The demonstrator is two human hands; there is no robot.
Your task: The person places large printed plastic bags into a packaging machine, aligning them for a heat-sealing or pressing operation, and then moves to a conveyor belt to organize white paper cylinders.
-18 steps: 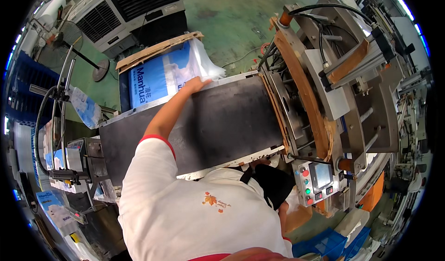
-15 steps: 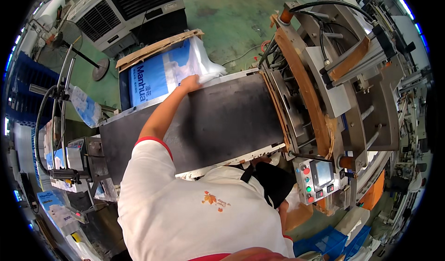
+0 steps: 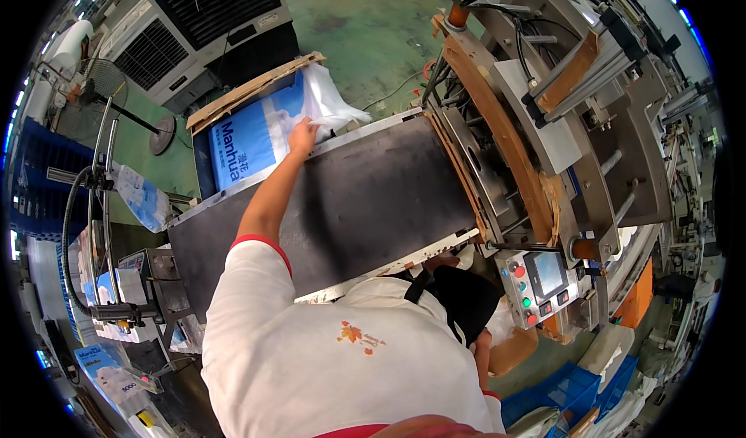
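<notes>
A stack of blue-and-white printed plastic bags (image 3: 242, 141) lies in a box beyond the black conveyor belt (image 3: 373, 185). Across the belt stretches my left arm, with my left hand (image 3: 304, 136) at the bags' near right edge. Its fingers are closed on a plastic bag there, beside a loose, whitish translucent end (image 3: 332, 104). My right hand (image 3: 482, 340) hangs low at my right side, close to the black cloth at my waist and a brown carton (image 3: 509, 356). Its fingers are mostly hidden.
At the belt's right end stands a metal press-like machine (image 3: 536, 150), with a button-and-screen control box (image 3: 544, 279) below. A large air cooler (image 3: 210, 10) and a floor fan (image 3: 101, 84) are at the back left. Blue crates (image 3: 556, 395) sit at lower right.
My left hand has shifted slightly left in the picture, still at the bags' edge. The whole view has turned a little. My right hand shows a bit more beside the carton.
</notes>
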